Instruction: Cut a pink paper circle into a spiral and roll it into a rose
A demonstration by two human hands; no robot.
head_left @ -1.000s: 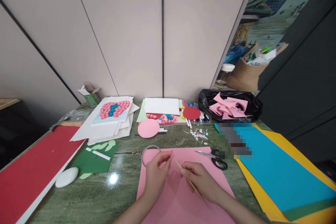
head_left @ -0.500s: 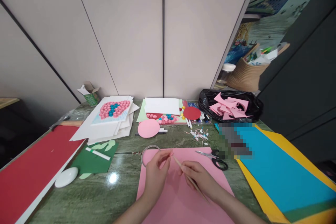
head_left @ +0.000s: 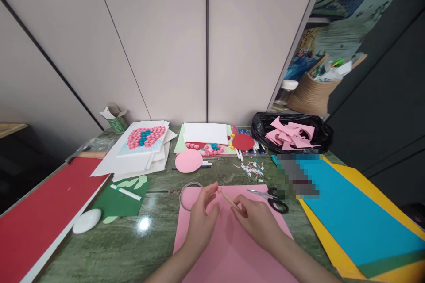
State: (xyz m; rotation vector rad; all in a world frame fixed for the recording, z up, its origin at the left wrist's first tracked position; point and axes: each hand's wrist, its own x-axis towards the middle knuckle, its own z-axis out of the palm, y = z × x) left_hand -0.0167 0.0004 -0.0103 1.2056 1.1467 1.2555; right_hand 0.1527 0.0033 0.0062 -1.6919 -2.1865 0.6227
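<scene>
Both my hands work over a pink paper sheet [head_left: 229, 252] lying on the green marble table [head_left: 133, 247]. My right hand [head_left: 257, 221] pinches a thin wooden stick [head_left: 228, 198] that points up and left. At the stick's far tip my left hand [head_left: 202, 216] has its fingertips pinched on something small and pink that I cannot make out. A clear ring [head_left: 186, 191] lies just left of my left hand, partly on the sheet's corner. Black-handled scissors [head_left: 274, 200] rest at the sheet's upper right corner.
Red board [head_left: 40, 212] far left, green paper with a white marker [head_left: 124, 192], a white oval object [head_left: 86, 221]. White sheets with a pink and blue rolled-paper heart [head_left: 144, 138], pink circle [head_left: 188, 161], red circle [head_left: 243, 142], black bag of pink scraps [head_left: 292, 135]. Blue and yellow sheets [head_left: 352, 216] right.
My right hand has slid up and left along the stick, so less of the stick shows behind it. My left hand rose slightly at the stick's tip.
</scene>
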